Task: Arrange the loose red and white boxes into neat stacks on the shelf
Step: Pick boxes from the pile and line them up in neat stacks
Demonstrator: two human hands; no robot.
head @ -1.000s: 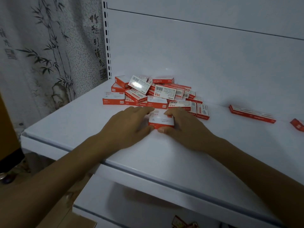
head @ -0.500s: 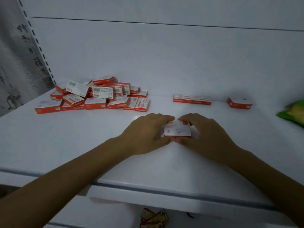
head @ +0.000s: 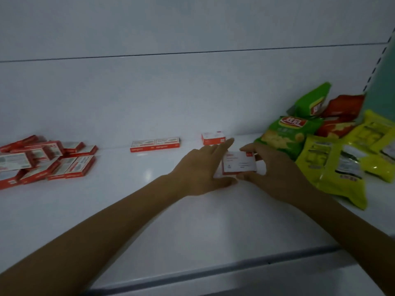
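Right of the frame's middle, a red and white box (head: pixel 239 164) is caught between both hands, low over the white shelf (head: pixel 149 221); I can't tell whether it touches. The right hand (head: pixel 275 174) curls its thumb and fingers round the box's near and far edges. The left hand (head: pixel 203 169) lays straight fingers against its left side. The loose pile (head: pixel 42 159) sprawls at far left. A row of two boxes (head: pixel 155 144) and a small stack (head: pixel 213 137) sit by the back wall, and snack bags (head: pixel 333 159) crowd the right.

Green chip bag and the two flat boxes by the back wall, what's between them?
In the head view, a small red-and-white box sits between the flat boxes and the green chip bag.
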